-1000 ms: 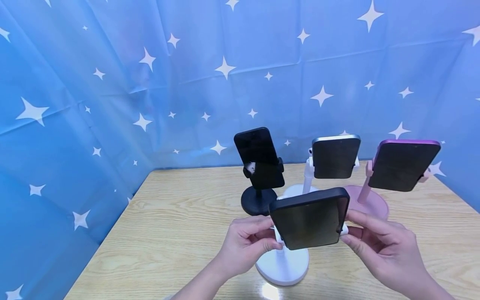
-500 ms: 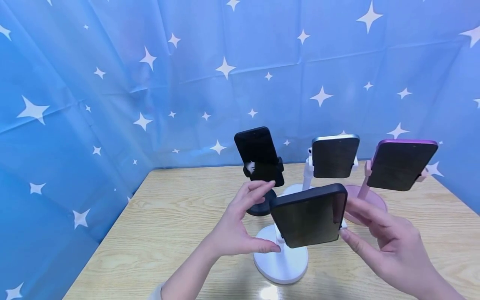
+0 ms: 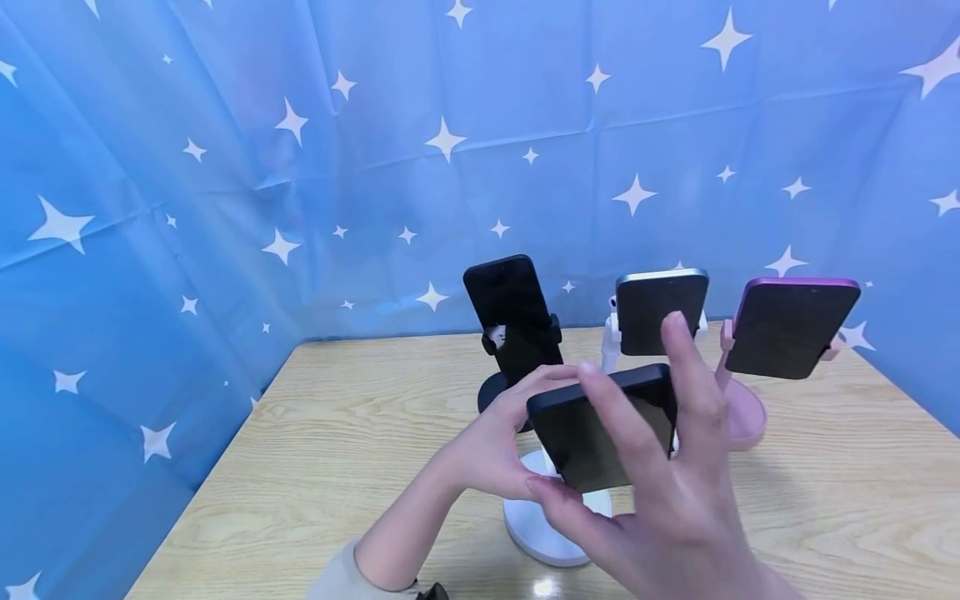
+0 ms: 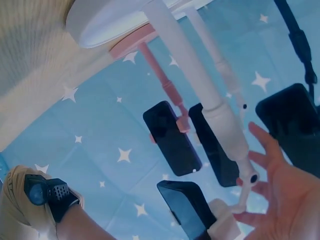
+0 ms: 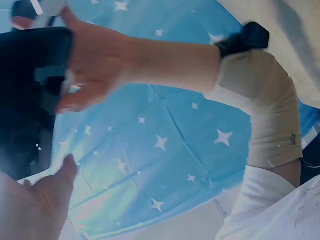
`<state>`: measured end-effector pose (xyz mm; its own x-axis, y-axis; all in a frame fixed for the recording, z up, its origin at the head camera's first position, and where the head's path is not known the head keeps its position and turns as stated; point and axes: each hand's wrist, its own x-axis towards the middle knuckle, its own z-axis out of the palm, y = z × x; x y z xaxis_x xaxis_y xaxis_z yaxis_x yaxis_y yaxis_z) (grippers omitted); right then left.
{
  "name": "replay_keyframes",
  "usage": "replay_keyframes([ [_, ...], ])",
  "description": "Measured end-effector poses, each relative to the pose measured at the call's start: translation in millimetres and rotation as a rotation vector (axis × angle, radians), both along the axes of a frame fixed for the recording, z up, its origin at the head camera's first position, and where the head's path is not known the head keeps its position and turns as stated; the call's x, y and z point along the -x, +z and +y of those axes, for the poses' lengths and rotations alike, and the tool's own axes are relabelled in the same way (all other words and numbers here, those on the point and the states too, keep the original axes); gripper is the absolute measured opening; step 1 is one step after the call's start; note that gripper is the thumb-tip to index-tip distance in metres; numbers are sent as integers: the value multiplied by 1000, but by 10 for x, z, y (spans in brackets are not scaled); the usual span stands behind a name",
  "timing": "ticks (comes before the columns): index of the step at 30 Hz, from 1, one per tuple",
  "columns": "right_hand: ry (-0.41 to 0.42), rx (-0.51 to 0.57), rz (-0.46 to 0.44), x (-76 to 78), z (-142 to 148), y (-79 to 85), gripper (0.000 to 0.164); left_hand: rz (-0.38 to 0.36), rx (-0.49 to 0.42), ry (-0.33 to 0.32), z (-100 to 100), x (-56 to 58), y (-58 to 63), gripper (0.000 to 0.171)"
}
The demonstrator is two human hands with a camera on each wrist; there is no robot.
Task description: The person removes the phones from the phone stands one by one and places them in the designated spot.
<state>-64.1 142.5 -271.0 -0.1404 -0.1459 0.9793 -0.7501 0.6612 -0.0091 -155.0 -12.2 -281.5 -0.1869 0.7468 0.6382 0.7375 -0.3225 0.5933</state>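
Note:
A dark phone (image 3: 577, 450) sits in the clamp of the nearest white phone stand (image 3: 536, 537), tilted upward. My left hand (image 3: 480, 446) holds the stand's head from the left, thumb below and fingers partly hidden behind the phone. In the left wrist view, the fingertips of that hand (image 4: 290, 195) reach the joint and clamp under the white pole (image 4: 185, 60). My right hand (image 3: 682, 500) is raised in front of the phone, fingers spread and overlapping the screen. The right wrist view has its thumb (image 5: 62, 175) apart from the phone's lower edge (image 5: 30, 100).
Behind stand a black phone (image 3: 510, 292) in a black stand, a silver-blue phone (image 3: 648, 308) in a white stand, and a purple-edged phone (image 3: 791, 329) in a pink stand. A blue star-printed cloth (image 3: 375, 183) backs the wooden table (image 3: 337, 417).
The left hand lifts off the stand's side and comes back around the phone's left edge. The right hand leaves the clamp's right side and moves left, across the phone's front, fingers spreading.

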Motion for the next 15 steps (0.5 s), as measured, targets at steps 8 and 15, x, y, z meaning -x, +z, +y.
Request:
replay_keyframes([
  [8, -209, 25, 128, 32, -219, 92, 58, 86, -52, 7, 74, 35, -27, 71],
  [15, -263, 47, 185, 318, -56, -217, 62, 102, -17, -5, 75, 41, 5, 57],
])
